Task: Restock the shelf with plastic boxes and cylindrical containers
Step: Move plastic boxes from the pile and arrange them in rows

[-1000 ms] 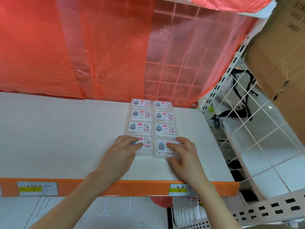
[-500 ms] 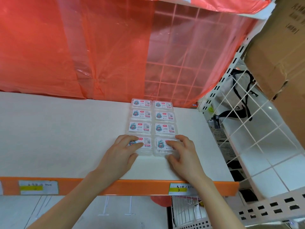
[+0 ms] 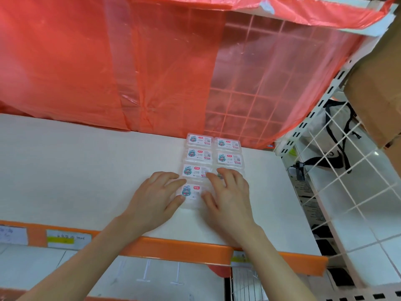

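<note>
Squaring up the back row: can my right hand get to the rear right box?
Probably yes. The right hand rests just in front, with only one flat box between it and the rear right box.

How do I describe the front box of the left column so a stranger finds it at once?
On the white shelf with the orange front edge lie two columns of small clear labelled boxes. The box is the left column's frontmost one, between the left hand and the right hand. Its neighbours lie farther back or under the right hand.
</note>
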The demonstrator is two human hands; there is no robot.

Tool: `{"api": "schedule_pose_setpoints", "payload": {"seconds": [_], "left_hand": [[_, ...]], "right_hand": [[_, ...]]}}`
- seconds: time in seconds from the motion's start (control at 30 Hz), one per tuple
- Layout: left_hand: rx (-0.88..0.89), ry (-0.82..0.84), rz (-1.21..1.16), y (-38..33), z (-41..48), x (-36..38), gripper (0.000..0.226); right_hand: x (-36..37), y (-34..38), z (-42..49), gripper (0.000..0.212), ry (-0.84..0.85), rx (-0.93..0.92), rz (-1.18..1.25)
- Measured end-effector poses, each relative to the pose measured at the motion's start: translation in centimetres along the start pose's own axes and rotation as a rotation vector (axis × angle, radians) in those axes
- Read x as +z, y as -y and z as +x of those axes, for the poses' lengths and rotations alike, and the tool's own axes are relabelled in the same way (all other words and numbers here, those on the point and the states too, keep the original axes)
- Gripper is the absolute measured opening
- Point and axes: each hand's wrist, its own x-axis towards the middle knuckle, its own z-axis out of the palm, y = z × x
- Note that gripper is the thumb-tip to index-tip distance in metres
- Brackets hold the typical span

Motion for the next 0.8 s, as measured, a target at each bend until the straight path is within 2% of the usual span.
{"api": "schedule_pose_setpoints", "payload": {"seconds": [0.07,0.3,0.47,0.63,0.8], "left_hand": [[-0.07,0.014,0.041,1.2,-0.6,-0.9,0.065],[-0.296,-0.006,0.139,7.0,-5.1,-5.0,0.07],[-0.484,-0.046,0.196,12.2,-9.8,-8.5,0.079],[-0.597,-0.056,0.252,18.4,-16.0,-12.6,0.088],[-0.636,-0.124,0.256,24.5,-23.0,-17.3,0.081]], "right_hand": [[0.8,1.9,1.1,0.041,0.02,-0.054,-0.005],[4.9,9.5,4.3,0.048,0.225,-0.28,-0.033],[7.6,16.7,5.2,0.048,0.294,-0.431,-0.037],[10.5,25.6,5.7,0.047,0.317,-0.493,-0.027],[13.4,35.7,5.5,0.044,0.333,-0.51,-0.017]]}}
